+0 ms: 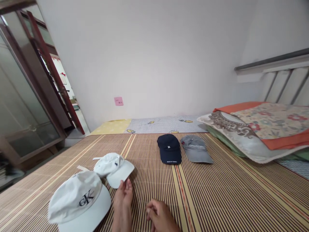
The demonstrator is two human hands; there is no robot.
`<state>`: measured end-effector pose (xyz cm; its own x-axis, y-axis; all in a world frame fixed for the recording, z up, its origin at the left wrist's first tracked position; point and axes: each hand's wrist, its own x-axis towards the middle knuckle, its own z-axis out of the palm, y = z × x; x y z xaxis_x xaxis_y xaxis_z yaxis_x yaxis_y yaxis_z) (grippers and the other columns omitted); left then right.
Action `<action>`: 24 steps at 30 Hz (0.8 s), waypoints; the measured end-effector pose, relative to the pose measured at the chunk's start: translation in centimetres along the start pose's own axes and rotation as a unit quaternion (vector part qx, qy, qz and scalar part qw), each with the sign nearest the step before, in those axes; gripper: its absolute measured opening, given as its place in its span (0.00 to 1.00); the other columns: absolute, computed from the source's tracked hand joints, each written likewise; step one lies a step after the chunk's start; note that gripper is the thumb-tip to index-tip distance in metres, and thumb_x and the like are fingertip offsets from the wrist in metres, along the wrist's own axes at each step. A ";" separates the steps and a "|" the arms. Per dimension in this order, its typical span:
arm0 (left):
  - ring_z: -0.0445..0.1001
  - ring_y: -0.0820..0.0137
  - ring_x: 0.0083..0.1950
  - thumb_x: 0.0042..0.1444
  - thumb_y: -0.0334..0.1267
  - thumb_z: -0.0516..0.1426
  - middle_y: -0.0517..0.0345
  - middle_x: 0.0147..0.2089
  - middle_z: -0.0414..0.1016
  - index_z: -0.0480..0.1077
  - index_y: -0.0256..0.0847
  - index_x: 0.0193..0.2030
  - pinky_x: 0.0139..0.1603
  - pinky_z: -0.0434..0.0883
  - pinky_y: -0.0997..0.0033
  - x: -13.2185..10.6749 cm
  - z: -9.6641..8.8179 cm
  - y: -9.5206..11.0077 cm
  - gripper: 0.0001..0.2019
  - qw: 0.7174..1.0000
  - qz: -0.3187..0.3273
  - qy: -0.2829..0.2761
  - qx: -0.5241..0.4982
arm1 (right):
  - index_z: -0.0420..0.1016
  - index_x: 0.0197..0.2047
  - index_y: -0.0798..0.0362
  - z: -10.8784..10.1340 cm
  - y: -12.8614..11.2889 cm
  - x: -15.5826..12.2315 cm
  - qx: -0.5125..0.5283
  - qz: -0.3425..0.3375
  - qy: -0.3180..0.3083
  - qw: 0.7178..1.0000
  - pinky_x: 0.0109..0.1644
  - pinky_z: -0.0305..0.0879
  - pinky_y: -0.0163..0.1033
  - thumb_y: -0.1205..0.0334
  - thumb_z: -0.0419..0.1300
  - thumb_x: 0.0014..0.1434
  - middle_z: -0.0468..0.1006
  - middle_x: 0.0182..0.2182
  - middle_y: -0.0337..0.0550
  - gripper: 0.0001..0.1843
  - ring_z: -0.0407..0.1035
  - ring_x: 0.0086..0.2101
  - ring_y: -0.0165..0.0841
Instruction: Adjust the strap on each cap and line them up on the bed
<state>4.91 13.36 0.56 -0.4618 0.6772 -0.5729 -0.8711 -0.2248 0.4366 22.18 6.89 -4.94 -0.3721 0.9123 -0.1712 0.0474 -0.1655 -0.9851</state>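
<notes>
A white baseball cap [112, 166] with a small dark emblem lies left of centre, its brim pointing to the right and toward me. My left hand [123, 195] is at the front edge of that brim, fingertips closed on it. Nearer me on the left is a larger white cap [77, 198] with dark letters on its front. My right hand [160, 214] rests low over the mat with its fingers curled in, and no object shows in it. Farther back, a navy cap [169, 148] and a grey cap [196, 149] sit side by side, brims toward me.
A striped bamboo mat [149, 154] covers the bed. Folded bedding and a pillow [224, 132] are stacked at the right, near a white headboard [289, 82]. Checked cloth [159, 125] runs along the wall. A doorway with a dark red door [51, 67] stands at the left.
</notes>
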 end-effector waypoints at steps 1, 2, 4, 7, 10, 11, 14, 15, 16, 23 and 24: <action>0.79 0.76 0.30 0.69 0.23 0.51 0.65 0.30 0.78 0.73 0.40 0.41 0.32 0.79 0.81 -0.7 -0.1 -0.4 0.12 1.000 0.003 -0.013 0.000 | 0.71 0.35 0.52 0.0 0.1 0.1 0.016 0.000 0.004 1.000 0.14 0.51 0.30 0.43 0.66 0.60 0.79 0.26 0.37 0.20 0.63 0.13 0.24; 0.80 0.77 0.30 0.68 0.23 0.52 0.64 0.31 0.79 0.73 0.40 0.40 0.32 0.79 0.81 -1.4 -0.1 -0.9 0.12 1.000 0.005 -0.028 0.001 | 0.72 0.35 0.52 0.0 0.2 0.2 0.036 0.002 0.005 0.999 0.14 0.51 0.31 0.37 0.67 0.57 0.78 0.26 0.38 0.25 0.64 0.13 0.24; 0.81 0.76 0.32 0.67 0.22 0.54 0.63 0.33 0.81 0.74 0.39 0.40 0.32 0.79 0.81 -2.9 0.2 -1.8 0.11 0.998 0.004 -0.059 0.002 | 0.73 0.37 0.53 -0.6 0.2 0.4 0.080 0.004 0.007 0.997 0.18 0.59 0.32 0.24 0.62 0.53 0.79 0.27 0.40 0.36 0.69 0.17 0.27; 0.82 0.75 0.33 0.66 0.20 0.54 0.59 0.37 0.84 0.76 0.38 0.43 0.32 0.80 0.79 -5.1 1.0 -3.0 0.12 0.992 -0.014 -0.123 0.012 | 0.76 0.42 0.55 -2.2 -0.7 0.3 0.189 0.018 0.020 0.982 0.30 0.71 0.37 0.17 0.56 0.53 0.82 0.30 0.46 0.44 0.78 0.27 0.33; 0.84 0.72 0.38 0.67 0.20 0.53 0.55 0.40 0.86 0.78 0.38 0.48 0.35 0.80 0.77 -6.6 1.7 -3.7 0.15 0.976 -0.053 -0.209 0.025 | 0.81 0.43 0.59 -4.8 -2.5 -0.2 0.324 0.041 0.043 0.944 0.35 0.72 0.38 0.22 0.62 0.55 0.86 0.33 0.51 0.43 0.80 0.31 0.36; 0.84 0.71 0.39 0.66 0.20 0.53 0.54 0.41 0.86 0.78 0.39 0.48 0.36 0.81 0.75 -6.9 1.7 -3.9 0.15 0.969 -0.074 -0.236 0.027 | 0.82 0.44 0.59 -5.7 -3.3 -0.5 0.350 0.033 0.047 0.935 0.37 0.73 0.39 0.24 0.63 0.56 0.87 0.34 0.52 0.41 0.80 0.32 0.36; 0.83 0.72 0.39 0.60 0.19 0.61 0.55 0.41 0.87 0.80 0.41 0.44 0.38 0.80 0.74 -7.4 1.1 -4.5 0.13 0.940 -0.138 -0.309 0.046 | 0.85 0.47 0.57 -8.7 -5.4 -1.6 0.399 -0.022 0.046 0.916 0.43 0.74 0.40 0.27 0.67 0.55 0.89 0.39 0.52 0.39 0.81 0.38 0.38; 0.82 0.73 0.37 0.56 0.20 0.66 0.56 0.41 0.86 0.81 0.41 0.42 0.38 0.79 0.75 -7.5 0.8 -4.7 0.12 0.928 -0.152 -0.333 0.063 | 0.85 0.48 0.56 -9.6 -6.0 -2.0 0.410 -0.042 0.048 0.910 0.46 0.75 0.41 0.27 0.68 0.54 0.89 0.41 0.52 0.38 0.81 0.41 0.39; 0.81 0.75 0.35 0.52 0.22 0.70 0.58 0.40 0.86 0.81 0.41 0.41 0.38 0.78 0.75 -7.7 0.5 -4.9 0.13 0.916 -0.159 -0.357 0.086 | 0.85 0.49 0.56 -10.5 -6.6 -2.4 0.416 -0.062 0.054 0.906 0.49 0.74 0.42 0.28 0.69 0.54 0.89 0.43 0.52 0.38 0.81 0.43 0.41; 0.79 0.73 0.35 0.45 0.37 0.77 0.53 0.39 0.87 0.83 0.38 0.45 0.36 0.73 0.76 -10.0 -0.4 -6.2 0.20 0.776 -0.174 -0.545 0.264 | 0.81 0.59 0.49 -14.6 -8.5 -5.9 0.400 -0.158 0.093 0.898 0.63 0.69 0.54 0.29 0.66 0.58 0.84 0.57 0.52 0.38 0.75 0.59 0.51; 0.80 0.71 0.35 0.45 0.37 0.76 0.52 0.39 0.87 0.84 0.38 0.46 0.37 0.73 0.75 -10.5 -0.4 -6.3 0.21 0.748 -0.182 -0.570 0.288 | 0.81 0.61 0.48 -15.1 -8.4 -6.4 0.398 -0.166 0.112 0.895 0.64 0.69 0.56 0.31 0.68 0.55 0.85 0.56 0.52 0.39 0.75 0.58 0.52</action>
<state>15.20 7.41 3.54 0.5161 0.8514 0.0936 -0.5370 0.2366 0.8097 38.19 8.09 4.17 -0.0435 0.9982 0.0414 -0.7406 -0.0044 -0.6720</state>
